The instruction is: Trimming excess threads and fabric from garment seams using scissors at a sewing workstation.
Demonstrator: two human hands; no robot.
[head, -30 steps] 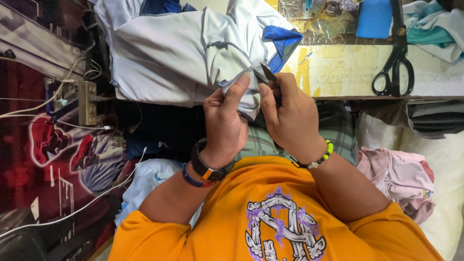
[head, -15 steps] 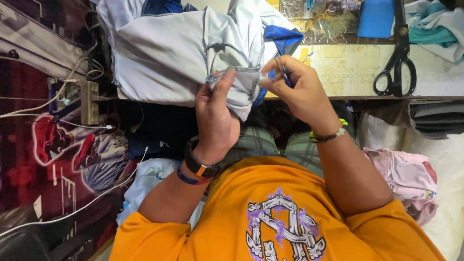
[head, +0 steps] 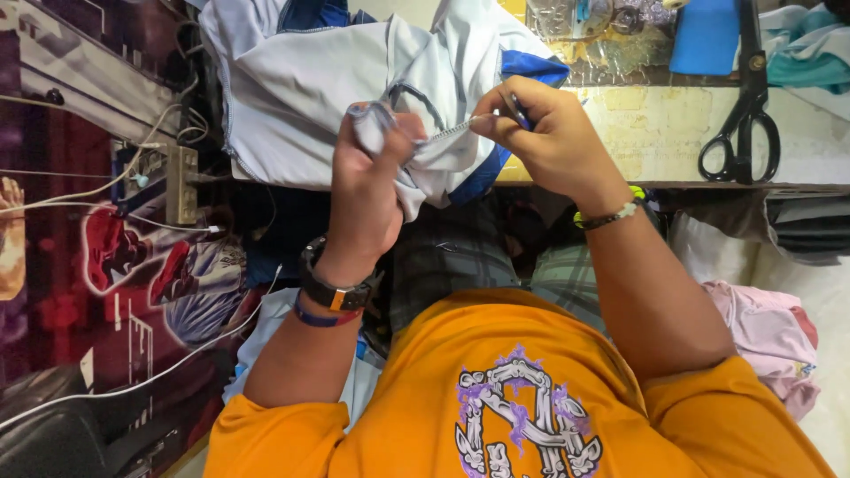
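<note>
A light grey garment point(head: 292, 88) with blue trim lies over the near edge of a worn yellowish table point(head: 655, 133) and hangs toward my lap. My left hand point(head: 372, 195), with a black watch on its wrist, is closed on a bunched fold of it. My right hand point(head: 553, 133), wearing a beaded bracelet, pinches a small dark tool point(head: 518, 111) against the cloth. A narrow strip of seam is stretched taut between the two hands. The tool's tip is hidden by my fingers.
Large black scissors point(head: 744, 115) lie on the table to the right, beside a blue flat object point(head: 704, 35). A pink cloth point(head: 770, 336) sits low on the right. A power strip point(head: 181, 181) with cables hangs at the left.
Both hands have risen toward the table and drawn apart. The right hand moved right, and the seam between the hands is now pulled taut.
</note>
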